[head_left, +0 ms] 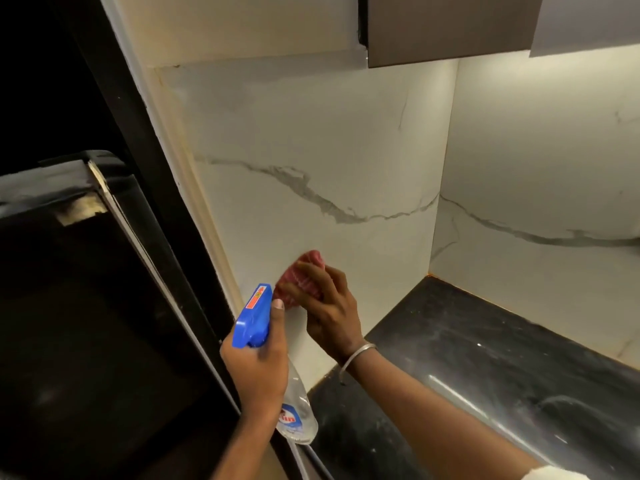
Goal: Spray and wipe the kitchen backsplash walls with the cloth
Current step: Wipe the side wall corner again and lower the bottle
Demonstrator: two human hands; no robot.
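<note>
Closest is the left hand (258, 372), wrapped round the neck of a spray bottle (251, 317). Its blue head points up toward the wall and its clear body hangs below the fist. One finger lies along the side of the head. Just beyond it the right hand (327, 308) holds a bunched red cloth (304, 271), fingers bent over the wad and pressing it flat to the backsplash (311, 150). That spot is low on the white, grey-veined panel, near its left edge. A thin bangle (356, 356) circles that wrist. Below and to the right lies a black counter (485, 358), which meets a second marbled wall (536, 168) at the corner. Brown cabinets (450, 29) hang above, and a dark appliance (86, 271) stands left.
</note>
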